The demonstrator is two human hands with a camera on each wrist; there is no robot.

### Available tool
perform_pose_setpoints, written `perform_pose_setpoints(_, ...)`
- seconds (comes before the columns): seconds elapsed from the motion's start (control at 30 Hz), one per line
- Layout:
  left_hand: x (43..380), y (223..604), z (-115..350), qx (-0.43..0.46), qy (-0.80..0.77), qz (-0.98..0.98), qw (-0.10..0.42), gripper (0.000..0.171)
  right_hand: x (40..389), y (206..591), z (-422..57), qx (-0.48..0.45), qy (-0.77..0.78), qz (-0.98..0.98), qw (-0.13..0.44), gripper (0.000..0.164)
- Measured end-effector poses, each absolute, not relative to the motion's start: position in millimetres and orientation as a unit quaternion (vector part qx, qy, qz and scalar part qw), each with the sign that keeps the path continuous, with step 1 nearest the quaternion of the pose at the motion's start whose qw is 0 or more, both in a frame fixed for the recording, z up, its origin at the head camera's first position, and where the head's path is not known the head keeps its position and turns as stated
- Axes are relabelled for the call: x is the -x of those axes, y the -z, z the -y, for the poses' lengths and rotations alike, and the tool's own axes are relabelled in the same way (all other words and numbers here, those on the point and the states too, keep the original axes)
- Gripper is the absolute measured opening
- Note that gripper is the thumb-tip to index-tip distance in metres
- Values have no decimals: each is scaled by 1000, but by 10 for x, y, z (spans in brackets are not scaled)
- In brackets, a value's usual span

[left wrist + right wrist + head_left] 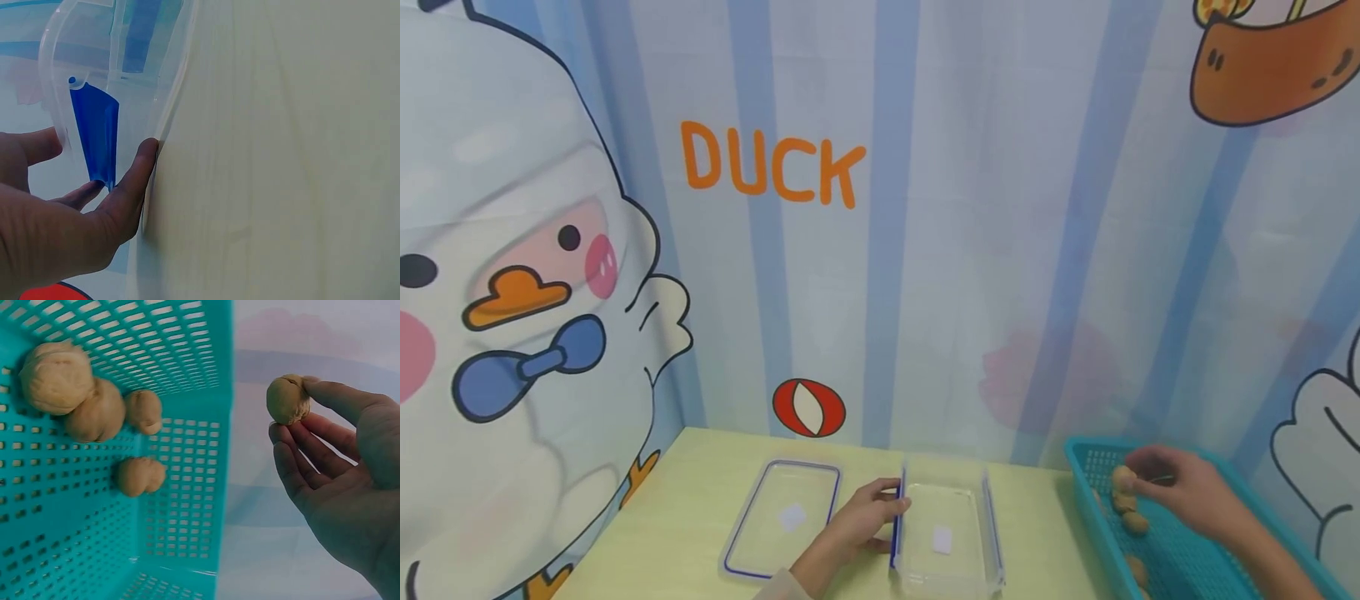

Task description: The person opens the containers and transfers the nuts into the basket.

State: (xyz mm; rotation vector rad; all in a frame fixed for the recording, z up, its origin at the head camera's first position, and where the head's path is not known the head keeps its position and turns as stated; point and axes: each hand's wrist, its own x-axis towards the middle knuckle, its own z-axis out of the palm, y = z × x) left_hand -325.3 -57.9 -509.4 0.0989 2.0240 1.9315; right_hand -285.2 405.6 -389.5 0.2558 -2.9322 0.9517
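Observation:
My right hand (1187,492) pinches a walnut (287,400) between thumb and fingertips. In the right wrist view it shows beyond the rim of a turquoise basket (184,540). Several more walnuts (56,378) lie in that basket, some in a row along its left side in the head view. At the middle of the table, my left hand (859,518) holds the left side of a clear plastic box (958,504), thumb at the rim. A blue latch flap (97,134) hangs on the box beside the fingers. Inside the box only a small white label shows.
A clear lid (767,517) with a blue seal lies flat on the pale yellow table (662,517), left of the box. Behind the table hangs a striped curtain (827,292) with duck drawings. The basket stands at the table's right end.

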Motion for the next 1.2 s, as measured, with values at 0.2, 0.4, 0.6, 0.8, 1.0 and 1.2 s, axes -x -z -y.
perform_pose_setpoints(0.2,3246,5096,572,-35,-676,-715,175,62,2928,4069,-4093,-84,-314,945,19,53)
perform_pose_setpoints(0.4,3223,5104,579,-36,-680,-713,169,61,3010,4224,-4114,-95,-323,942,10,44)
perform_pose_setpoints(0.6,3232,5087,578,-24,-680,-713,171,61,3099,4315,-4132,-99,-314,944,-4,40)
perform_pose_setpoints(0.8,3225,5097,550,-26,-678,-717,162,57,3136,4352,-4143,-92,-316,944,-26,43)
perform_pose_setpoints(1.0,3219,5098,525,-24,-671,-723,162,56,3134,4362,-4170,-89,-319,943,-41,47)
perform_pose_setpoints(1.2,3246,5107,530,-28,-672,-725,148,57,3144,4349,-4195,-90,-328,939,-53,43)
